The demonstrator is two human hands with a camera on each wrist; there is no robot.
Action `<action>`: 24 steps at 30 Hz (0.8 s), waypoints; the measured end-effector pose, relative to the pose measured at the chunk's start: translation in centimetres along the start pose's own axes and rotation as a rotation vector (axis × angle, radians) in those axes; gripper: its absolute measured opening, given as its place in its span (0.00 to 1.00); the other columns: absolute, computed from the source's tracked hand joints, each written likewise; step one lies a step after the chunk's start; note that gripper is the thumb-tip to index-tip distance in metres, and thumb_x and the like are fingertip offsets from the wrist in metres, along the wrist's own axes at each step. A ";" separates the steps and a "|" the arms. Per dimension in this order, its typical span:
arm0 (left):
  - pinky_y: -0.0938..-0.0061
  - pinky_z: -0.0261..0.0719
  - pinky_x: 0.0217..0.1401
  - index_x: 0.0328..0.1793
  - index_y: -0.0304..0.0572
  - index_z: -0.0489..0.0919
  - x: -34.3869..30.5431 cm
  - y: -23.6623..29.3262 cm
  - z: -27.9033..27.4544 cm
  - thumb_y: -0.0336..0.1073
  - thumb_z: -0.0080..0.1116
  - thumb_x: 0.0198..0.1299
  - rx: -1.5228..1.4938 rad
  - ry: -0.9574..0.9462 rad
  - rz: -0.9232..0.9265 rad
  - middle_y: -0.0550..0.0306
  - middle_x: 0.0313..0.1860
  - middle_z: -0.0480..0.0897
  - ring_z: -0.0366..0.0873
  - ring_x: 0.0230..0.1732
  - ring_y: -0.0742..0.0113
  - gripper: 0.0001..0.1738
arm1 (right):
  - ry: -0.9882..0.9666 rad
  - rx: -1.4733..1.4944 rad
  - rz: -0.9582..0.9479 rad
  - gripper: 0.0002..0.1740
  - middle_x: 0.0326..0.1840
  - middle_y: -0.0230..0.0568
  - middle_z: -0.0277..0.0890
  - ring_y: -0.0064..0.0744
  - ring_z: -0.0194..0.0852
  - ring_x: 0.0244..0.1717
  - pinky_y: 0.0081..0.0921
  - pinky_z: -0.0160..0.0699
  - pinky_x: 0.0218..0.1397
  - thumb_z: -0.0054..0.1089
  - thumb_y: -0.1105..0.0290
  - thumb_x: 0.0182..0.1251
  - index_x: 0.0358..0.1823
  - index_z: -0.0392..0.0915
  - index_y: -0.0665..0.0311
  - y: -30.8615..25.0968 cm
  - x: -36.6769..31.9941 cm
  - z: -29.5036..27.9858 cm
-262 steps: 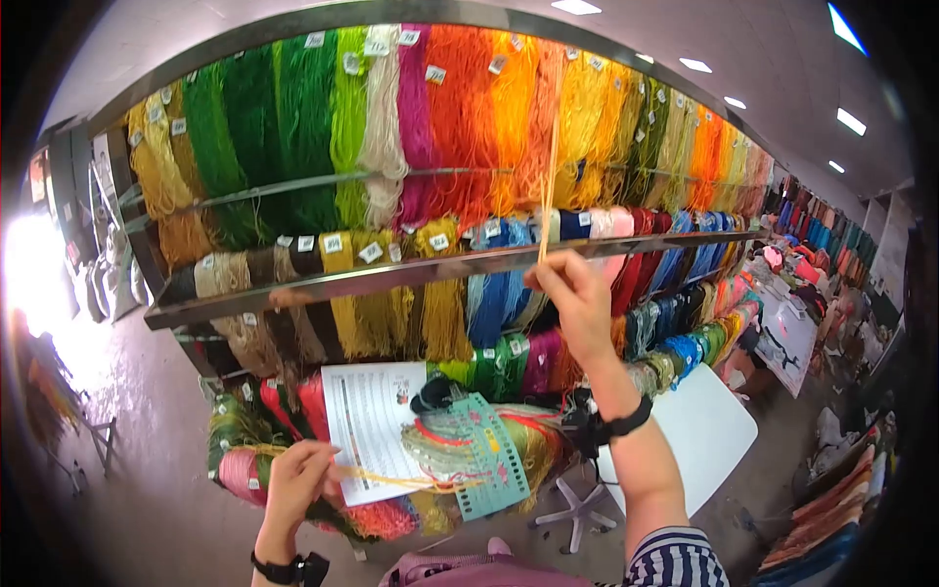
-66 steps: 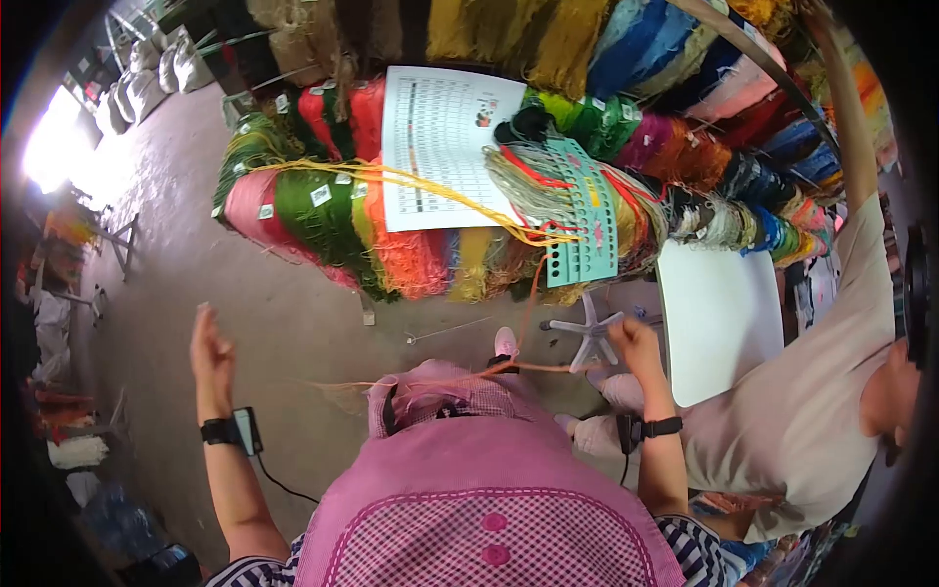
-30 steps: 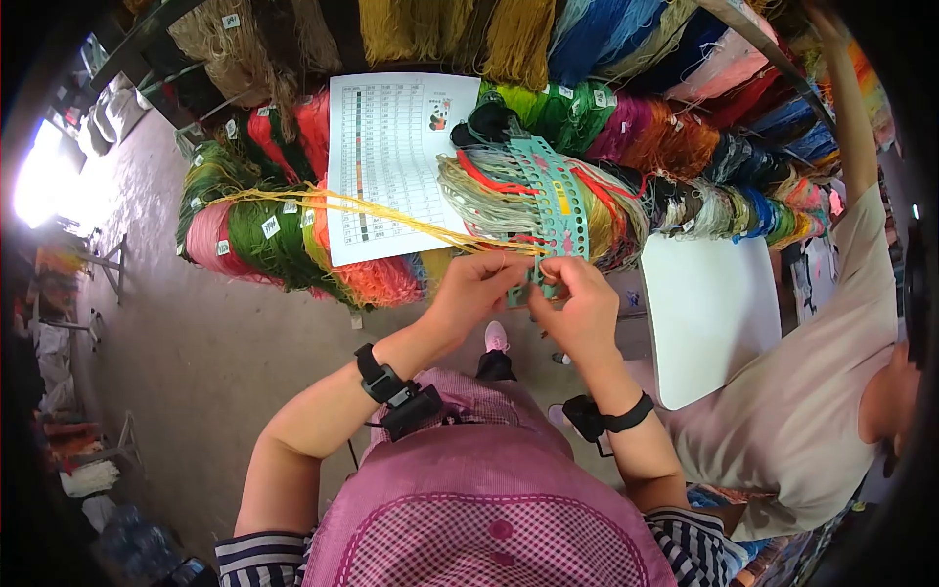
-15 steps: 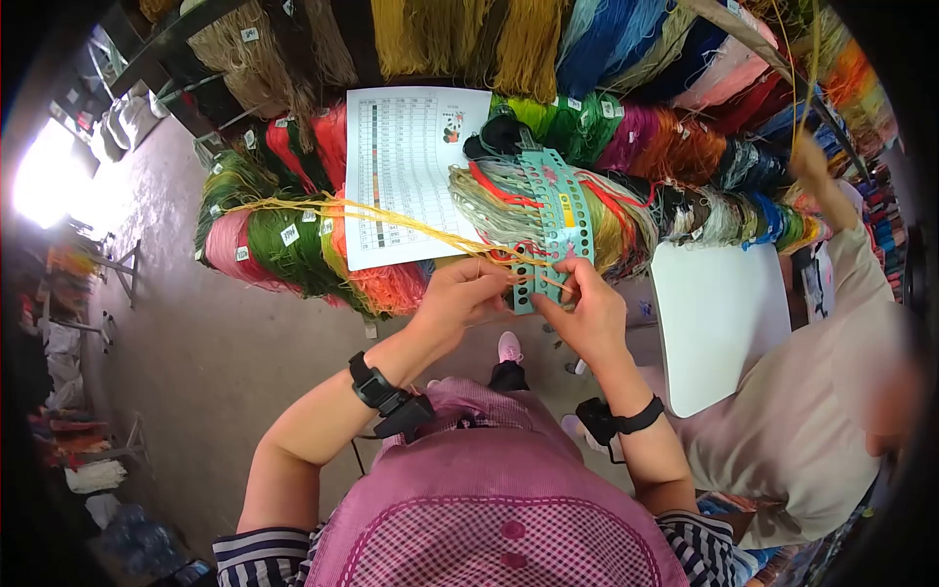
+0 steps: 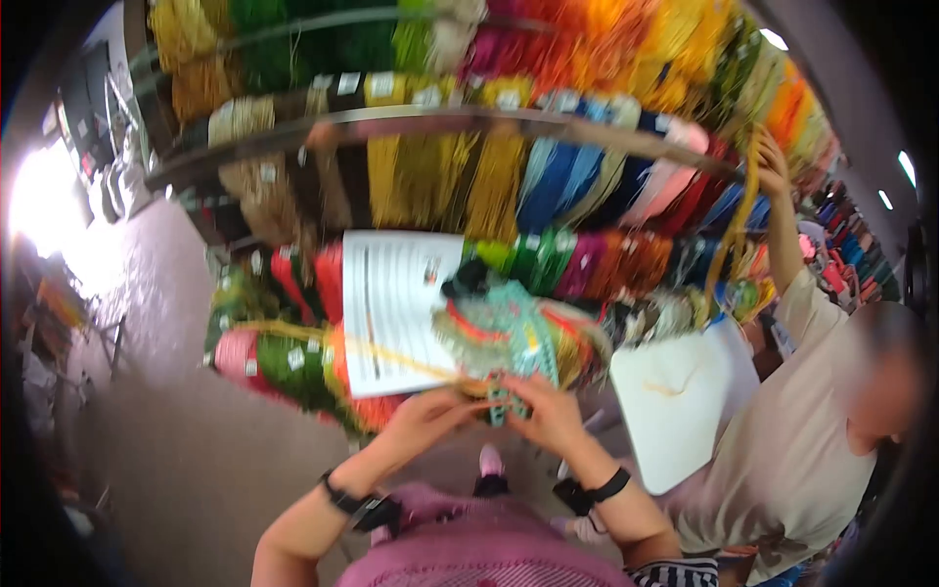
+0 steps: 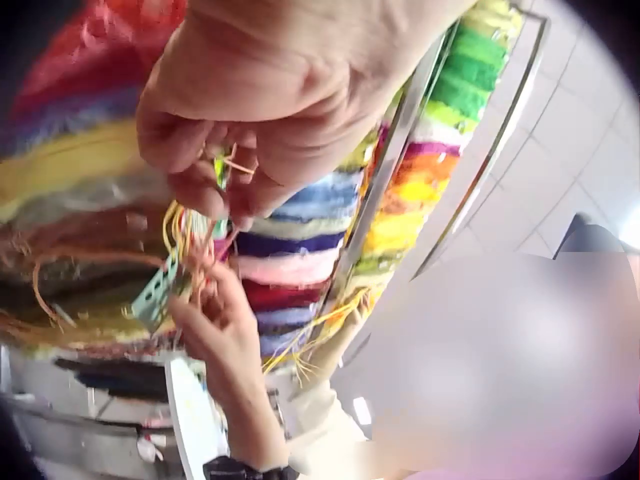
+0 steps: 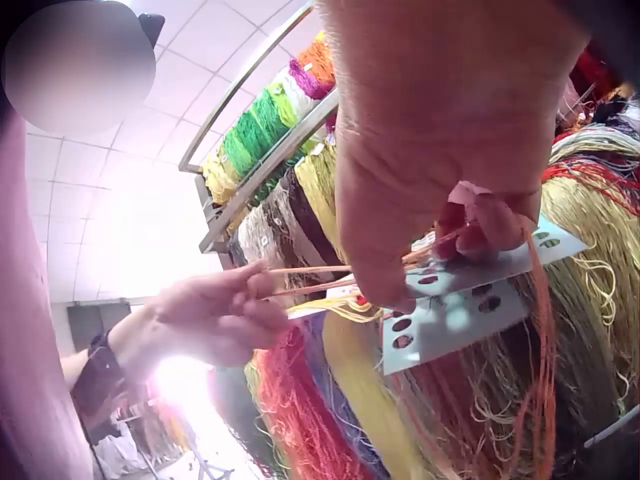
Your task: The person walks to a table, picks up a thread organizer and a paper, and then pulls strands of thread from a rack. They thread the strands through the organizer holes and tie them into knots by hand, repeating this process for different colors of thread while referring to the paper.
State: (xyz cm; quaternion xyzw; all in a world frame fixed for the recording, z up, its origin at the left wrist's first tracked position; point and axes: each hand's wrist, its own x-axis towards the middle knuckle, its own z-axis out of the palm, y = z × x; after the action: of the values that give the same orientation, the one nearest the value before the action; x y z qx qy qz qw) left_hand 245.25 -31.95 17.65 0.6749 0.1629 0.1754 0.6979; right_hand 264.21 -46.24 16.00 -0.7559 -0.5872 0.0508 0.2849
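In the head view my left hand (image 5: 430, 423) and right hand (image 5: 544, 413) meet at the lower end of a green punched card (image 5: 536, 342). In the right wrist view, orange-pink thread (image 7: 308, 287) runs taut from my left hand's curled fingers (image 7: 250, 300) to the card (image 7: 455, 325), where my right hand (image 7: 440, 180) pinches it. A longer orange length (image 7: 543, 350) hangs below my right fingers. Yellow strands (image 5: 391, 354) looped at the card stretch left across a printed sheet (image 5: 391, 293). Grey and red threads (image 5: 469, 333) hang from the card's upper part.
Racks of coloured skeins (image 5: 489, 166) with a metal rail (image 5: 391, 122) rise ahead. More skeins (image 5: 303, 372) lie beneath the sheet and card. A white board or seat (image 5: 665, 411) stands at right. Another person (image 5: 782, 430) reaches to the rack, holding yellow thread (image 5: 738, 230).
The head view has tilted up, showing more rack. My hands, apart earlier, came together at the card and remain there with the orange-pink thread. The other person's arm has risen with yellow thread.
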 end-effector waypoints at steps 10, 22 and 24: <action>0.81 0.55 0.22 0.33 0.38 0.77 -11.6 0.0 -14.2 0.39 0.51 0.68 -0.368 0.469 -0.392 0.62 0.21 0.72 0.61 0.19 0.76 0.14 | -0.358 -0.016 0.054 0.29 0.47 0.38 0.80 0.43 0.81 0.46 0.42 0.80 0.42 0.60 0.58 0.56 0.63 0.72 0.42 -2.8 1.0 0.8; 0.84 0.54 0.13 0.81 0.62 0.49 -9.2 1.3 -8.4 0.49 0.38 0.76 -0.681 0.522 0.071 0.62 0.33 0.80 0.55 0.11 0.79 0.30 | -0.198 -0.106 0.104 0.29 0.34 0.52 0.79 0.56 0.81 0.32 0.48 0.81 0.35 0.59 0.57 0.56 0.62 0.68 0.38 -2.2 2.1 0.4; 0.85 0.65 0.21 0.82 0.58 0.48 -9.7 -0.2 -10.2 0.43 0.35 0.78 -0.763 0.558 0.214 0.48 0.69 0.72 0.70 0.20 0.77 0.29 | -0.252 -0.092 0.149 0.30 0.32 0.46 0.80 0.51 0.82 0.33 0.43 0.81 0.35 0.61 0.56 0.55 0.63 0.69 0.38 -1.9 2.1 0.9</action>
State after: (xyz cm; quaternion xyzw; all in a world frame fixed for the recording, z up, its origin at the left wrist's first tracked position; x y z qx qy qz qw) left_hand 231.90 -27.42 17.00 0.3112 0.1976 0.4676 0.8034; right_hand 262.91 -43.70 16.72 -0.7974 -0.5622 0.1392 0.1696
